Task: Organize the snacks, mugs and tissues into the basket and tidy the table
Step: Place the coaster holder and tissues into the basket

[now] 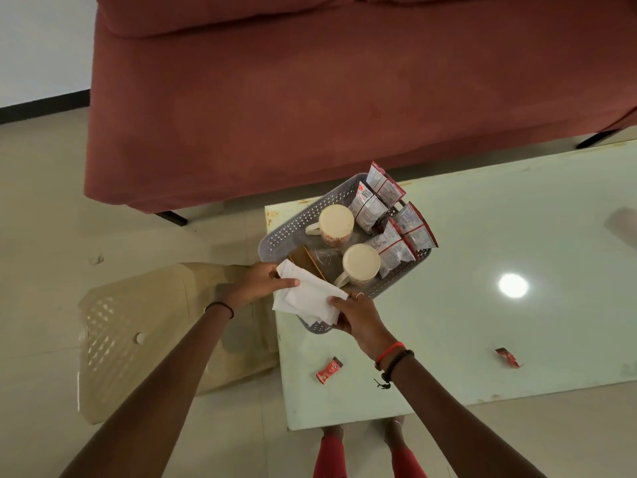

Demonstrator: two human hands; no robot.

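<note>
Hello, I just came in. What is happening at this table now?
A person is tidying a glass table. Both hands, the left hand and the right hand, hold a white tissue over the near end of a grey basket. Inside the basket already stand two mugs and several snack packets. Two small red wrappers still lie on the table, outside the basket.

Tissue [307, 295] hides the basket's [312, 205] near corner
</note>
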